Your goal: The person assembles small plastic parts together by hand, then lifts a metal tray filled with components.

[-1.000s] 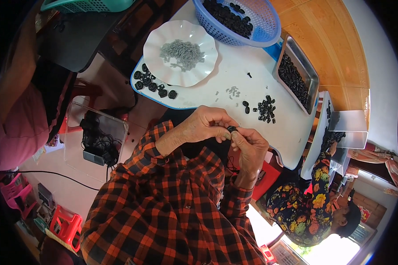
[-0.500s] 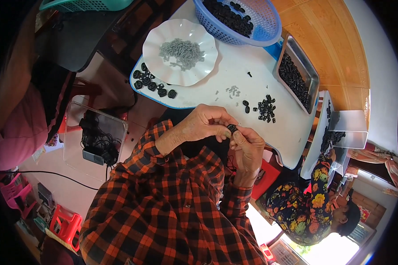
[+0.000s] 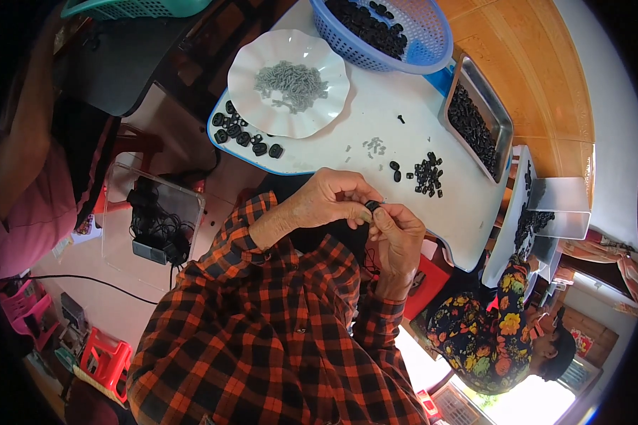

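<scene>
My left hand and my right hand meet at the near edge of the white table. Together they pinch one small black part between the fingertips. Just beyond them lies a small heap of black parts and a few tiny grey pieces. A white scalloped plate holds a pile of grey screws. A row of larger black parts lies along the table's left edge.
A blue basket of black parts stands at the far side, a metal tray of black parts to the right. A person in a flowered top sits at the lower right. A clear box with cables is on the floor at the left.
My hands have shifted only slightly, still working the small black part between the fingers. Nothing on the table has moved.
</scene>
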Demonstrator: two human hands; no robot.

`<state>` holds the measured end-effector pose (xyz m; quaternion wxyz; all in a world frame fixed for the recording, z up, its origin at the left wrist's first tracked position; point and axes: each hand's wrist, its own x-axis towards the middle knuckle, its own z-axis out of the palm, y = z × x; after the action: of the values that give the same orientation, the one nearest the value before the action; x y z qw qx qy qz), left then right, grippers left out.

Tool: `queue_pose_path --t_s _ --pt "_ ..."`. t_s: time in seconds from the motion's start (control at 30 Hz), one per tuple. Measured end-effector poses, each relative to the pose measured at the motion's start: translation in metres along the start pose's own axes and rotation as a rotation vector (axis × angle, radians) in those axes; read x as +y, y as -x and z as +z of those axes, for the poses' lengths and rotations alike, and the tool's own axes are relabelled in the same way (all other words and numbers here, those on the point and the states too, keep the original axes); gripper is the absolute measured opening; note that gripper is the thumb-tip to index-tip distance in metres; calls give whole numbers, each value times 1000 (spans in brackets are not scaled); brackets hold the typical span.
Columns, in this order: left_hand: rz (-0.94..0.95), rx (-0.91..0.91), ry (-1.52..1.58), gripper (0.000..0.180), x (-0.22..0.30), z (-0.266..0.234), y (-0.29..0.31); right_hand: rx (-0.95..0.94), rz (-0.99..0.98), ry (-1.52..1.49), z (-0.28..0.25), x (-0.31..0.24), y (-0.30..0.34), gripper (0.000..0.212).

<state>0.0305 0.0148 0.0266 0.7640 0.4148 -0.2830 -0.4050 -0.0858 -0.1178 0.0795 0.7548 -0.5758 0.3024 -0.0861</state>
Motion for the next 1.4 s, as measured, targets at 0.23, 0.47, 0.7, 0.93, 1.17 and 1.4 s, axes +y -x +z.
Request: queue_pose_path --t_s 0.23,0.47,0.7,0.93,1.17,1.4 --pt "-22 2 -51 24 8 3 0 14 15 3 2 -7 0 8" --pt "-15 -8 -39 26 5 3 0 16 -1 24 3 -7 0 7" --pt "-18 3 75 28 -1 5 0 74 -27 7 9 -5 4 7" --pt "-23 9 45 28 -2 5 0 106 -65 6 12 -3 7 7" --pt "-65 4 85 29 -2 1 2 116 -67 -6 15 1 8 7" --pt "-46 14 68 30 -3 -1 2 101 -78 -55 15 7 8 7"
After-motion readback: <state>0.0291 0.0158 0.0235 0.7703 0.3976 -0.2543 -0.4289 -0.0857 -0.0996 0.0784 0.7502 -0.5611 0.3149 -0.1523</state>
